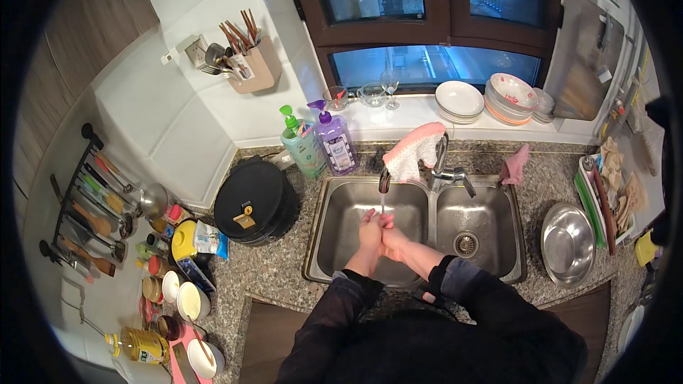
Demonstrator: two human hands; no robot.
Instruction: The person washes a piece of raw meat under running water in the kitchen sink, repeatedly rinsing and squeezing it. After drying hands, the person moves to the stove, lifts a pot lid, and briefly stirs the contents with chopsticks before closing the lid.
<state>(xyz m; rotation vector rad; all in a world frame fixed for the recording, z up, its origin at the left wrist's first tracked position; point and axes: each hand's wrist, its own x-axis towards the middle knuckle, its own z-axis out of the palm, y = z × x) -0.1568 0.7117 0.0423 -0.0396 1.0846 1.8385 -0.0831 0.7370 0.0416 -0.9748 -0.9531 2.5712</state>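
Note:
My left hand (370,232) and my right hand (394,241) press together over the left bowl of a stainless steel double sink (341,250). A thin stream of water (382,204) falls onto the fingers from the faucet spout (383,181). Between the palms no object shows, though the overlapping hands hide some fingers. A pink and white knitted cloth (413,154) hangs over the faucet neck, and the lever handle (465,181) sits to its right. Behind the left bowl stand a purple pump bottle (336,144) and a green pump bottle (303,146).
A black lidded pot (255,200) stands left of the sink, and white bowls (193,301) and an oil bottle (141,345) lie nearer me. A steel basin (568,245) is on the right. Stacked plates (459,98) and a wine glass (390,83) line the sill.

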